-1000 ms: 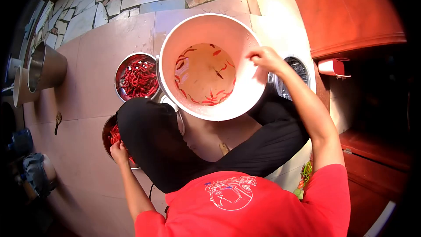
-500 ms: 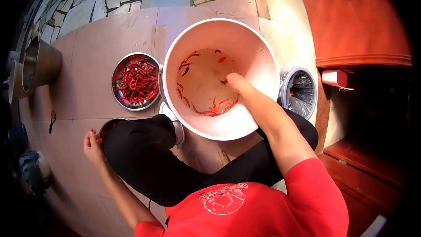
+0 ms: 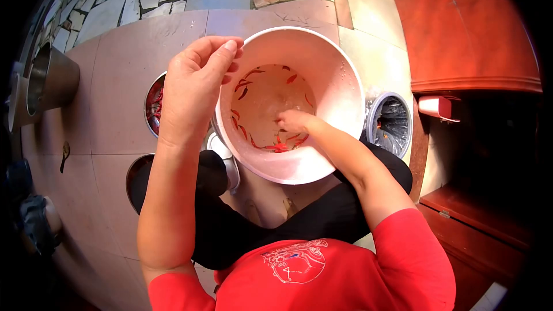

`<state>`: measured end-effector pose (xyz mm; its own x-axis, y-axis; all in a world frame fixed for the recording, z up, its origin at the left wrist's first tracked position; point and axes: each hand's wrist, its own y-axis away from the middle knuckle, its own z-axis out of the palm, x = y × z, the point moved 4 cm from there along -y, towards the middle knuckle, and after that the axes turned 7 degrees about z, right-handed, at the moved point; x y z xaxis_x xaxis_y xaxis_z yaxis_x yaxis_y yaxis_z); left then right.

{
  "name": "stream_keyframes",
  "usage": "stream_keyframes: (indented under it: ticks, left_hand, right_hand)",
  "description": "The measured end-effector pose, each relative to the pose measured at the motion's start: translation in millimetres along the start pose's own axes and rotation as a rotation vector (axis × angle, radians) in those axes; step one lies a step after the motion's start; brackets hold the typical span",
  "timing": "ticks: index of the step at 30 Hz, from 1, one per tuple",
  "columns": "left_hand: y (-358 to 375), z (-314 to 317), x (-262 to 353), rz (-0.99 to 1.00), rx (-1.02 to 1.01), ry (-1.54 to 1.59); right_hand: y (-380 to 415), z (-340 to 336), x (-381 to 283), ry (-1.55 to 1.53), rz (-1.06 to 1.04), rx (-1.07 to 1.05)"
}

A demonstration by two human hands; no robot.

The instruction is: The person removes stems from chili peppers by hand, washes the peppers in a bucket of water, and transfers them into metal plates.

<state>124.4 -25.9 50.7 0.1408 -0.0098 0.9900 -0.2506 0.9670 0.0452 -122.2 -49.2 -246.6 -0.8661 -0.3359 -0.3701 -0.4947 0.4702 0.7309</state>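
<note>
My left hand (image 3: 203, 72) is raised at the left rim of a big white bucket (image 3: 348, 75), fingers curled and thumb bent close against them. Inside the bucket, my right hand (image 3: 295, 121) reaches down to the cloudy water (image 3: 271, 101), its fingers bent together with the tips at the surface. What either hand pinches is hidden from me. Red chili peppers (image 3: 280, 147) float along the water's edge, several of them bunched just below my right hand. Behind my left forearm stands a metal bowl (image 3: 155, 106) of red chilies, partly covered.
A second bowl (image 3: 133, 181) sits by my left knee. Right of the bucket is a bin (image 3: 397, 124) lined with plastic, beside a red wooden cabinet (image 3: 472, 29). Metal pots (image 3: 55, 80) and a spoon-like utensil (image 3: 65, 155) are on the tiles at far left.
My left hand has risen from beside my left knee to the bucket's left rim, crossing in front of the chili bowl. My right hand has shifted left and lower in the bucket.
</note>
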Motion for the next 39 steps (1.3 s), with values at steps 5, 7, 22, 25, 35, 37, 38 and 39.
stream_keyframes:
  ticks: [5,7,22,25,35,37,38,39]
  left_hand:
    - [-24,-7,2,-0.015,0.01,0.079]
    - [-25,-4,-6,-0.032,-0.011,0.025]
    - [-32,1,-12,-0.039,-0.074,-0.038]
    - [-34,1,-16,-0.076,-0.078,0.011]
    - [-32,42,-51,0.024,-0.281,-0.281]
    - [-26,47,-45,0.114,-0.324,-0.305]
    - [-25,48,-41,0.097,-0.323,-0.267]
    - [-26,49,-35,0.086,-0.322,-0.229]
  right_hand:
    - [10,20,-16,0.047,-0.035,-0.252]
    - [9,10,-11,-0.091,0.063,-0.269]
    - [-55,-72,38,-1.396,0.33,0.532]
    - [-36,-81,25,-1.837,0.247,0.309]
    - [121,-174,-105,-1.769,-0.316,0.302]
    - [143,-181,-128,-1.647,-0.295,0.362]
    - [150,-184,-132,-1.529,-0.283,0.419]
    - [158,-190,-136,-1.407,-0.274,0.477]
